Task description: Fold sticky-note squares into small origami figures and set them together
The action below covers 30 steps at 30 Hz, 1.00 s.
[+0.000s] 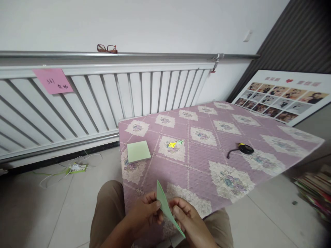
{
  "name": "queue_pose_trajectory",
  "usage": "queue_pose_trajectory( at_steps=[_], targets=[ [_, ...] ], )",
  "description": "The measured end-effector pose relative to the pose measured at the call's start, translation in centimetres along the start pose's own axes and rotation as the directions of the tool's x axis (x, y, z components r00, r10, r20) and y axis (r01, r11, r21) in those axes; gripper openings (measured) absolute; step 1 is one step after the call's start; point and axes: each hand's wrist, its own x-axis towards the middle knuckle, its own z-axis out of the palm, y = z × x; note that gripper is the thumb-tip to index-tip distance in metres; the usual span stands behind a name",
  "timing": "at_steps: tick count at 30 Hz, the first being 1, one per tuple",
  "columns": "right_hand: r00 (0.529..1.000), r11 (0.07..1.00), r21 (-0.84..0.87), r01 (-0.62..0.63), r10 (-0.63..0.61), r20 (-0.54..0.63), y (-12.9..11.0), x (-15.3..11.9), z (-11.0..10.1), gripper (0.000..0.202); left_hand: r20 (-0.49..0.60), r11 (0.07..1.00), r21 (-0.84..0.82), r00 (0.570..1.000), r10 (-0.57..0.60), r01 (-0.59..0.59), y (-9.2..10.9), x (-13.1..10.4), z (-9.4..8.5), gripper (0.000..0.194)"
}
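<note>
Between my hands, above the near edge of the table, is a folded sheet of green paper (165,206). My left hand (147,208) pinches its left side, thumb in front. On its right side, my right hand (187,218) grips the paper with thumb and fingers. A pad of pale green paper (139,151) lies at the table's left edge. Farther in sit a small yellow folded paper piece (172,145) and a small green folded paper piece (180,142), close beside each other.
A purple floral cloth (178,168) covers the table. A black object with a short strap (245,148) lies on the right. Behind stands a white radiator (150,91) with a pink note (53,81); glasses (107,49) rest on the pipe. A photo board (281,96) leans at the far right.
</note>
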Motion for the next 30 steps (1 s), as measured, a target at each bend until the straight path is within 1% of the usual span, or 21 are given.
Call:
queue_pose_trajectory(
  at_steps=[3, 7, 10, 15, 17, 22, 25, 30],
  targets=[
    [0.998, 0.997, 0.077, 0.020, -0.025, 0.063, 0.2, 0.2, 0.3, 0.038, 0.022, 1.000, -0.002, 1.000, -0.006, 0.006, 0.0, -0.1, 0.1, 0.030],
    [0.988, 0.996, 0.090, -0.015, 0.001, 0.153, -0.1, 0.2, 0.3, 0.033, 0.046, 0.999, 0.042, 0.999, -0.018, 0.016, 0.0, -0.3, 0.2, 0.028],
    [0.983, 0.995, 0.098, -0.016, -0.002, 0.182, -0.3, 0.2, 0.1, 0.031, 0.030, 0.997, 0.077, 0.999, -0.034, 0.032, 0.0, -0.3, 0.3, 0.029],
    [0.988, 0.988, 0.128, -0.084, 0.065, 0.143, 0.4, 0.4, 0.0, 0.038, 0.035, 0.997, 0.071, 0.999, -0.024, 0.021, -0.1, -0.3, 0.5, 0.031],
    [0.989, 0.986, 0.142, -0.092, 0.074, 0.129, 0.8, 0.4, -0.1, 0.038, 0.042, 0.997, 0.069, 0.999, -0.026, 0.024, 0.0, -0.3, 0.5, 0.030],
    [0.994, 0.980, 0.182, -0.078, 0.063, 0.090, 1.0, 0.3, 0.2, 0.035, 0.040, 0.998, 0.057, 0.999, -0.036, 0.034, 0.1, -0.3, 0.5, 0.031],
    [0.993, 0.975, 0.207, -0.080, 0.061, 0.098, 0.7, 0.1, 0.6, 0.033, 0.038, 0.997, 0.065, 0.999, -0.038, 0.036, 0.1, -0.2, 0.5, 0.033],
    [0.998, 0.972, 0.233, -0.040, 0.027, 0.059, 0.6, -0.1, 1.0, 0.032, 0.013, 0.992, 0.115, 0.998, -0.054, 0.052, 0.3, -0.2, 0.5, 0.035]
  ],
)
